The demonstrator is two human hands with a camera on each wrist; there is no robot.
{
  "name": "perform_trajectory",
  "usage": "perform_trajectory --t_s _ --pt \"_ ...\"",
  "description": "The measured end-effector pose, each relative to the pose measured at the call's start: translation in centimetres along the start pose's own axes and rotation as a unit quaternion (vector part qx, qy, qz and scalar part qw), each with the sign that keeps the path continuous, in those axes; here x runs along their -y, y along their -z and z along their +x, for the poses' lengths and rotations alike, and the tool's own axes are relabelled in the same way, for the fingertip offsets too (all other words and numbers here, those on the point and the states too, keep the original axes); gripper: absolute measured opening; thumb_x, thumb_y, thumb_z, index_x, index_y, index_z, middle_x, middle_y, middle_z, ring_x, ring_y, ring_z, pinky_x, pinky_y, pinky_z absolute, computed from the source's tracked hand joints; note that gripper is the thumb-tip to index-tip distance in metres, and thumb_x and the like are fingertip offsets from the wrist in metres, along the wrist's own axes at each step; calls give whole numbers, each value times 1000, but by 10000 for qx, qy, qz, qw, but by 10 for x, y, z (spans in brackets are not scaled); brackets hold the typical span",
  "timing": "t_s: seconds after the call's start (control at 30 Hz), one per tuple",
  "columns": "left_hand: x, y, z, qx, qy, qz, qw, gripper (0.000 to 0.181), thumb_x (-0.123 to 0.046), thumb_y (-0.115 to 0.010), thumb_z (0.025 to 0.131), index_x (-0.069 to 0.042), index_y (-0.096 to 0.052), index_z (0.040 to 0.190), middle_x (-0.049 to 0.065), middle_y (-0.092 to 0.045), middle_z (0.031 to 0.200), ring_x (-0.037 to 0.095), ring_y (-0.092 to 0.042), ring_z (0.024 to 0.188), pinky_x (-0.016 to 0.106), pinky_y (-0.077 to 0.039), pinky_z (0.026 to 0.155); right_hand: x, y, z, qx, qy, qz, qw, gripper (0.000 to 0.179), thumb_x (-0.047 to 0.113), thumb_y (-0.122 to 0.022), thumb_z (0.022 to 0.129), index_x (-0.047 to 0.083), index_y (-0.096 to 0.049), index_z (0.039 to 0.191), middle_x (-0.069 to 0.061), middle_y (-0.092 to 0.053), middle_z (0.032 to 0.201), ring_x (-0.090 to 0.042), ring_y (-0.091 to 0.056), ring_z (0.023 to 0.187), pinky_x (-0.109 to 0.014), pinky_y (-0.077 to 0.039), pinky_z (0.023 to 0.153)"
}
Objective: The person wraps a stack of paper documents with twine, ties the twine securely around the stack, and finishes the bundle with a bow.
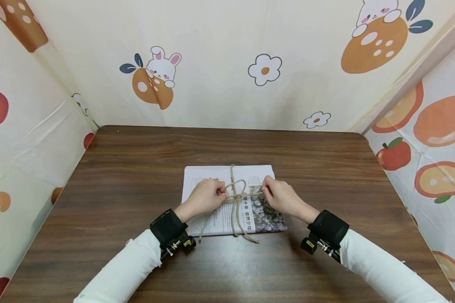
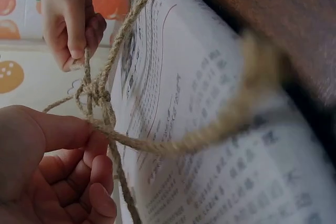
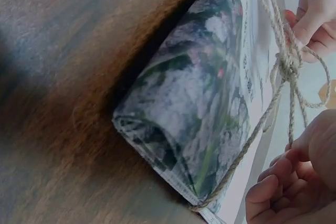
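A folded newspaper stack (image 1: 208, 223) lies flat on the table, printed with text and, on its right part, a photo of pale blossoms (image 3: 173, 93). Jute twine (image 1: 233, 210) crosses over it both ways and meets in a knot (image 2: 94, 95) with a loop near the middle. My left hand (image 1: 208, 195) pinches the twine just left of the knot between thumb and forefinger. On the other side, my right hand (image 1: 282, 195) pinches a strand, which runs taut to the knot. Loose twine ends hang past the newspaper's near edge.
The brown wooden table (image 1: 136, 160) surrounds the newspaper. Behind it stands a cream sheet (image 1: 220, 84) with rabbit and flower prints, and a fruit-printed sheet (image 1: 440, 168) hangs at the right. Each wrist wears a black strap (image 1: 168, 229) with a small camera.
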State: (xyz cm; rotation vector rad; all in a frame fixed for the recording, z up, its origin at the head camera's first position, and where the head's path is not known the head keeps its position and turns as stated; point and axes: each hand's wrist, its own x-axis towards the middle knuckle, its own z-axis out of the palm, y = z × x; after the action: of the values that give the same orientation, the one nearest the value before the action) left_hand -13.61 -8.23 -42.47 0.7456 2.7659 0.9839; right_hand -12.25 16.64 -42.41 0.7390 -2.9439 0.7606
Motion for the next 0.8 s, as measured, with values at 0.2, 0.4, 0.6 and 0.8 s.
perform_trajectory --t_s 0.2,0.4,0.6,0.8 --pt "4 4 -2 -296 2 -205 9993 17 -11 -62 79 -16 -63 63 -9 -51 56 6 -43 53 23 -35 59 3 2 2 24 -206 129 9997 10 6 -49 93 7 -50 83 3 -41 61 -6 -30 47 -22 -23 49" --pt "8 4 -5 -226 188 -299 9991 18 -12 -62 79 -16 -62 62 -8 -51 55 7 -42 53 23 -34 58 5 4 4 129 -214 205 9995 10 5 -48 93 7 -50 84 3 -42 61 -6 -31 48 -21 -24 49" --pt "9 3 -3 -268 251 -468 9982 25 -14 -59 82 -16 -56 57 -8 -49 55 9 -41 54 24 -33 58 1 11 8 539 -417 699 9952 9 10 -46 95 8 -49 87 1 -44 66 -9 -36 52 -23 -30 52" --pt "11 2 2 -343 395 -728 9960 15 -16 -59 82 -17 -64 69 -8 -56 62 9 -47 58 24 -37 61 2 15 6 957 -656 1297 9847 8 17 -47 96 12 -52 91 -2 -56 77 -10 -50 65 -27 -40 59"
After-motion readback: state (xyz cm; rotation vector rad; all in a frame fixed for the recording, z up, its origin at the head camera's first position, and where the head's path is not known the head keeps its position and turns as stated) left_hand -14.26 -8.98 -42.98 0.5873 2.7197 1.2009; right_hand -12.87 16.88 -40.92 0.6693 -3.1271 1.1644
